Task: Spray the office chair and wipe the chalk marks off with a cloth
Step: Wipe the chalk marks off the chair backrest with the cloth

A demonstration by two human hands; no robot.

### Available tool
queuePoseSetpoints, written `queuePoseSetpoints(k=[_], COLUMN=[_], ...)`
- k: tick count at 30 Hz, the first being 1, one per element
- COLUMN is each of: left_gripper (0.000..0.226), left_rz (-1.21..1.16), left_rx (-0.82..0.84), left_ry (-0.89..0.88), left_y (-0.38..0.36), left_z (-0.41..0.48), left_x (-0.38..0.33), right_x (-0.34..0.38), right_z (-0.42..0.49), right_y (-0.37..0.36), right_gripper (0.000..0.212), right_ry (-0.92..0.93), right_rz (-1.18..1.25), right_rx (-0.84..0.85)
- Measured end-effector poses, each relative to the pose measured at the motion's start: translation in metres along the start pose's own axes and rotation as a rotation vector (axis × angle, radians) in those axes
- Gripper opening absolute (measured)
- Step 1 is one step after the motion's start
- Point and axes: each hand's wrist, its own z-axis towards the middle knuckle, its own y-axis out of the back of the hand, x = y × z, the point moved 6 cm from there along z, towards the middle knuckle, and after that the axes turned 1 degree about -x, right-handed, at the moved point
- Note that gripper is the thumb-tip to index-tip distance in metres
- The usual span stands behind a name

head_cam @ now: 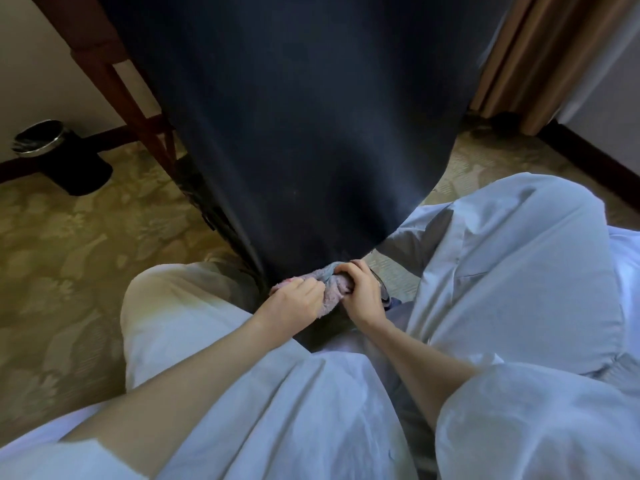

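Note:
The dark navy back of the office chair [304,116] fills the upper middle of the head view and narrows toward my knees. At its lower end I hold a bunched pink and grey cloth [330,289] against the fabric. My left hand [294,301] grips the cloth's left side. My right hand [362,294] grips its right side, fingers curled over the top. No chalk marks show on the visible fabric. No spray bottle is in view.
My legs in pale blue trousers [502,289] frame the chair's base on both sides. A black waste bin [62,157] with a steel rim stands on the patterned carpet at left. A dark wooden desk leg [131,102] runs behind the chair, and tan curtains [540,53] hang at upper right.

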Motion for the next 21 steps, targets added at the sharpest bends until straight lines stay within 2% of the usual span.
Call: queuePoseSetpoints(k=[4, 7, 10, 15, 18, 21], left_gripper=[0.017, 0.014, 0.014, 0.016, 0.016, 0.017], left_rz=[-0.039, -0.096, -0.118, -0.082, -0.050, -0.045], left_rx=[-0.033, -0.142, -0.245, -0.467, -0.527, -0.506], left_ry=[-0.064, 0.014, 0.104, 0.294, 0.334, 0.287], left_y=[-0.003, 0.017, 0.049, 0.125, 0.148, 0.134], left_z=[0.000, 0.008, 0.019, 0.036, 0.039, 0.036], left_x=[0.003, 0.015, 0.031, 0.072, 0.085, 0.074], right_x=[-0.002, 0.005, 0.029, 0.092, 0.113, 0.103], right_z=[0.001, 0.005, 0.017, 0.037, 0.044, 0.042], right_y=[-0.005, 0.004, 0.026, 0.089, 0.109, 0.099], right_gripper=[0.036, 0.035, 0.033, 0.045, 0.041, 0.036], right_ry=[-0.050, -0.070, 0.006, 0.223, 0.333, 0.369], right_rz=[0.046, 0.095, 0.168, 0.246, 0.239, 0.197], right_rx=[-0.048, -0.161, -0.254, -0.442, -0.465, -0.418])
